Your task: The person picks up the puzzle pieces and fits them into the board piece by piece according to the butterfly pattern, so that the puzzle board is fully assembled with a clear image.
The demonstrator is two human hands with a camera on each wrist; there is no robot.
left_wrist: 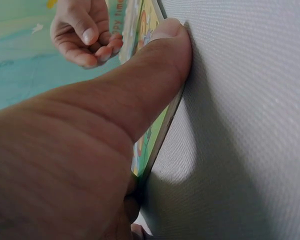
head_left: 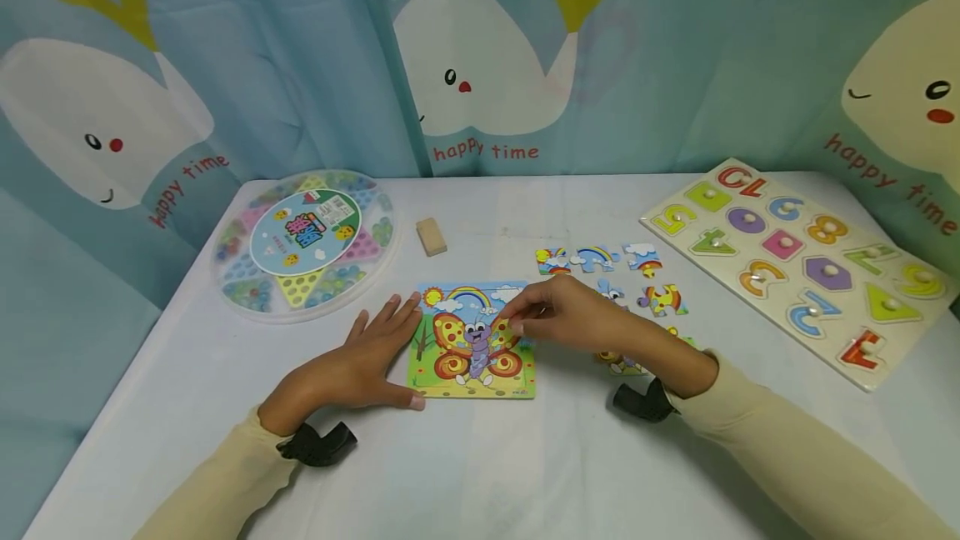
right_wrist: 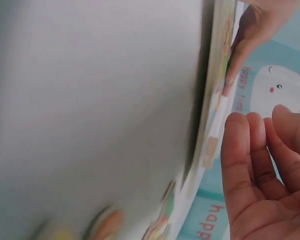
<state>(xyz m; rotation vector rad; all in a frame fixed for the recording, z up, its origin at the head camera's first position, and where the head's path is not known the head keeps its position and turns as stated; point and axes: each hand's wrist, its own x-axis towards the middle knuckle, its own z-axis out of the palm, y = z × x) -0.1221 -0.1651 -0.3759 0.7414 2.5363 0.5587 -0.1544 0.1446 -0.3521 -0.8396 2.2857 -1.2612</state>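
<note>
A square butterfly picture board (head_left: pixel 472 386) lies flat on the white table. Against its left side rests the left hand (head_left: pixel 360 369), fingers spread, with the thumb along the lower left edge; in the left wrist view that thumb (left_wrist: pixel 155 65) touches the board's edge. Over the board's right part is the right hand (head_left: pixel 577 315), fingers bent and held above the surface. The right wrist view shows the right hand (right_wrist: pixel 270 170) with thumb near the fingertips and no piece visible between them. Loose jigsaw pieces (head_left: pixel 596 258) lie to the right, some partly hidden by the right arm.
A round clear case of colored beads (head_left: pixel 352 286) stands at the back left. A small wooden block (head_left: pixel 431 237) lies behind the board. A number and shape board (head_left: pixel 750 248) lies at the right. A whale-print curtain (head_left: pixel 300 65) hangs behind the table.
</note>
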